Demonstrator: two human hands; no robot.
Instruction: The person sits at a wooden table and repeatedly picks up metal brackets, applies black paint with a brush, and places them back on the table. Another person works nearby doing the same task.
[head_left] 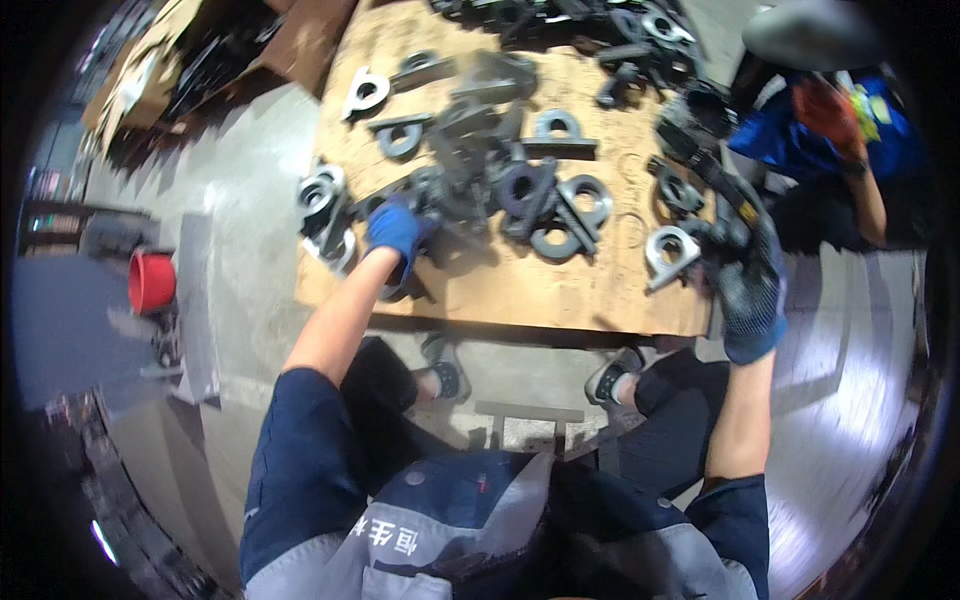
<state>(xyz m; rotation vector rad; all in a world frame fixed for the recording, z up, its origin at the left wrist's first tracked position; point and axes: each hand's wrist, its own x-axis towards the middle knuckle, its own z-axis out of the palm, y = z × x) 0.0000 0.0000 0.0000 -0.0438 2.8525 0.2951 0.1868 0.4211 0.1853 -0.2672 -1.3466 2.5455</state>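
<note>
My left hand (398, 230), in a blue glove, is over the left front of the wooden table, beside several grey metal ring brackets. Its fingers are smeared by motion, so I cannot tell whether it holds a part. Just past it, a blurred heap of metal brackets (470, 150) shows ghosted outlines. At the table's right edge my right hand (750, 285), in a dark dotted glove with a blue cuff, is closed around a dark hand-held power tool (742, 200) bearing a yellow mark. A single ring bracket (670, 255) lies just left of that hand.
More ring brackets (368, 92) are spread over the wooden table (620, 300), with a dark pile (650, 40) at its far side. Another person's orange-gloved hand (828, 112) is at the far right. A red bucket (151, 281) and cardboard boxes (150, 80) stand left.
</note>
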